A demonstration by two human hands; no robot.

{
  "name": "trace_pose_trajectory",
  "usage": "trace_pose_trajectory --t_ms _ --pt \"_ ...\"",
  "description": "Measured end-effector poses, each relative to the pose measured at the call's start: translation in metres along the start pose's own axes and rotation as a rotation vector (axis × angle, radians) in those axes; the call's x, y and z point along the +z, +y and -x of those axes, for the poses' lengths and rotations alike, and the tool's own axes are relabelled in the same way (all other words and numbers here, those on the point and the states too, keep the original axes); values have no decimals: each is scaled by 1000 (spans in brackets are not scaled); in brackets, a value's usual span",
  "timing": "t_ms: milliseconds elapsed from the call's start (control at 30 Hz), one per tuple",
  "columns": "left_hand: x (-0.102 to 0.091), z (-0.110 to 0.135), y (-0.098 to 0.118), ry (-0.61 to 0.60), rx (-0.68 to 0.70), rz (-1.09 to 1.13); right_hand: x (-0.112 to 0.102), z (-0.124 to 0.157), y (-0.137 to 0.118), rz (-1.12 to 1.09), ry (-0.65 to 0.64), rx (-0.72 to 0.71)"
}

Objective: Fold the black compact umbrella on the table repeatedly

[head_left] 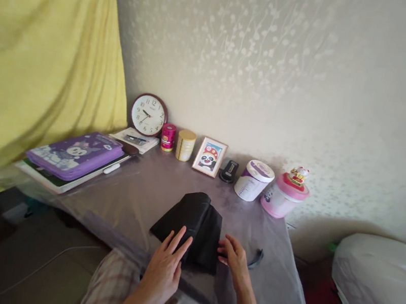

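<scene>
1. Left hand (164, 269), nearest, lies on the folded black fabric (192, 222), fingers slightly apart, unclamped.
2. Right hand (235, 262), fingers curled together, sits just right of the fabric.
3. The fabric's long axis points away from the person.

The person is wearing a pale checked garment (110, 284) with thin reddish lines, showing at the bottom centre of the frame. The left hand (165, 265) and right hand (234, 262) are showing bare, without rings or gloves.
</scene>
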State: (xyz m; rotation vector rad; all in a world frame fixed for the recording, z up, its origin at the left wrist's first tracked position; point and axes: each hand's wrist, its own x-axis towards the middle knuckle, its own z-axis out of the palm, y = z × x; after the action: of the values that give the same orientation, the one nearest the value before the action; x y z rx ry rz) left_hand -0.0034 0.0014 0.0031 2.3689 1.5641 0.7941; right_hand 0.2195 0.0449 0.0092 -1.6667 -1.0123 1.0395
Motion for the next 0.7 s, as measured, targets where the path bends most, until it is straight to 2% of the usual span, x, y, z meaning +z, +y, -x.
trace_pose_trajectory --t_ms 233,500,700 --pt "1 1 -1 -23 -16 29 2 0 1 74 77 10" --pt "-1 1 -1 -42 -57 86 7 -3 -4 106 19 35" --pt "-3 1 -3 -69 -114 63 6 -2 -12 30 51 -3"
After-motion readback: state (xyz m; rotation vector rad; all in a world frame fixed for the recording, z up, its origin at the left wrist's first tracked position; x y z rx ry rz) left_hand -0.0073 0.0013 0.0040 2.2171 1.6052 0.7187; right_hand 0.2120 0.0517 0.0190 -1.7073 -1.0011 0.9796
